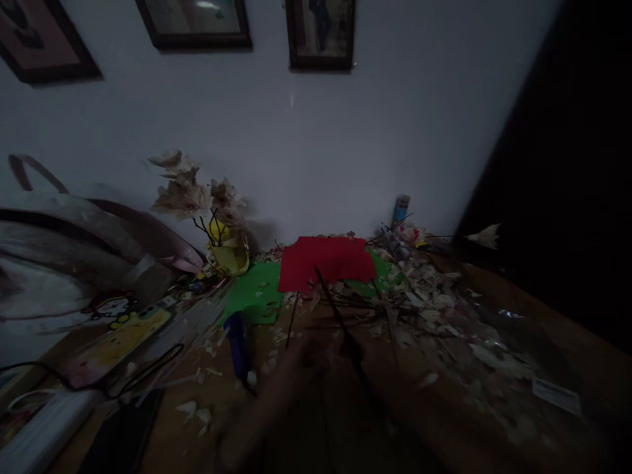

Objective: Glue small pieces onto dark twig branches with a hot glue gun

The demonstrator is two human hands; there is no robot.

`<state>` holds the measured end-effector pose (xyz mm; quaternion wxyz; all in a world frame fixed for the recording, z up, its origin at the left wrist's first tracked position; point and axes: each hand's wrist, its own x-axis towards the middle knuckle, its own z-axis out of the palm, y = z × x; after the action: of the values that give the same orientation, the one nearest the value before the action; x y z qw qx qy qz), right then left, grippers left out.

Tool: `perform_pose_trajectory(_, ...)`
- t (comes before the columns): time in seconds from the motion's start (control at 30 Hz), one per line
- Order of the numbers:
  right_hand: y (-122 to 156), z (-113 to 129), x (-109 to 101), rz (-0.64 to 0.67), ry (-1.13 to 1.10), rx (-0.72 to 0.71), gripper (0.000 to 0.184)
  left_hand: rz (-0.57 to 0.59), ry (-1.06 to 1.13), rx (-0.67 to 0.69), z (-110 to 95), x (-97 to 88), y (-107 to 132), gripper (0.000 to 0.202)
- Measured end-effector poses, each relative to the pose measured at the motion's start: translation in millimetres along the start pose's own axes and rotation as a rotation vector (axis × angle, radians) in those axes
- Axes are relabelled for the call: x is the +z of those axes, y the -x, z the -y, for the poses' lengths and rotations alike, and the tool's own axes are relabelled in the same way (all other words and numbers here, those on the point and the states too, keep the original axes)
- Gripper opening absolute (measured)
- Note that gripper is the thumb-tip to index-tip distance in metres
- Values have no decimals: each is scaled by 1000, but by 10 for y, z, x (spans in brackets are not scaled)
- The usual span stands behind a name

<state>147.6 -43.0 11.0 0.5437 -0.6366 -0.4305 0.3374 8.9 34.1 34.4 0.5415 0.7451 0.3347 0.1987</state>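
Note:
The light is dim and both hands are blurred. My right hand (363, 359) is closed around a thin dark stick (330, 296), which slants up to the left over the table. Close beside it, my left hand (313, 352) has its fingers drawn together; what they hold, if anything, cannot be made out. Behind the hands lie a red sheet (328, 262) and a green sheet (254, 293). A blue glue gun (237, 345) lies to the left of my left hand. Several thin dark twigs (353, 304) are scattered just beyond the hands.
Pale scraps (427, 299) cover the table's right side. At the back left, a yellow holder (232, 255) bears pale flowers (180, 191). A bag (74, 250) and a black cable (148, 368) are on the left. A blue can (401, 210) stands by the wall.

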Motion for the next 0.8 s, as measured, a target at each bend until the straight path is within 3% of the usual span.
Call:
perform_pose_trajectory(0.13,33,-24,45,94,-47,55,29,-32,37,23,132,40,4,27)
perform_pose_trajectory(0.3,70,-21,86,58,-58,101,27,-130,57,-15,183,85,9,22)
perform_pose_trajectory(0.43,55,-65,97,18,-86,100,27,-114,167,-91,115,127,9,12)
perform_pose_trajectory(0.57,26,-128,95,-6,-102,94,24,-105,252,-64,55,163,18,26)
perform_pose_trajectory(0.8,1,-32,64,-48,-157,33,17,-89,318,-101,74,158,25,29)
